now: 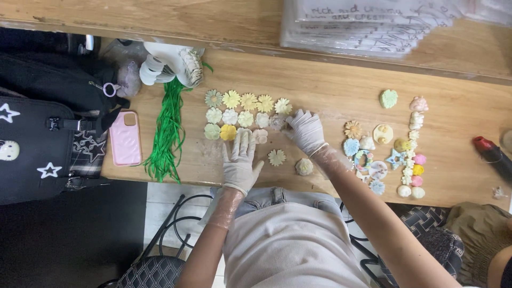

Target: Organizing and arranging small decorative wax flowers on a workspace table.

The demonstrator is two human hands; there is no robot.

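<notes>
Both hands wear thin white gloves and work over a grid of small moulded flower pieces [242,117] laid in rows on the wooden surface [330,88]. The left hand [239,160] lies flat with its fingers spread apart, fingertips resting at the bottom row just beside a bright yellow flower [228,132]; it clamps on nothing. The right hand [305,130] reaches across to the right end of the grid, fingers bent down onto a pale flower piece [278,122]; whether it pinches that piece or only presses on it cannot be told.

Two loose pieces lie nearer the surface's front edge: a cream daisy [276,157] between the hands and a round pale flower [304,167] just beside the right wrist. Further right sits a separate cluster of mixed pastel shapes [373,154] and a column of small beads and figures [413,154]. To the left of the grid lie a bundle of green ribbon strands [169,133], a pink phone [125,138] and a black bag with white stars [37,133]. A stack of clear packets [368,26] rests at the top.
</notes>
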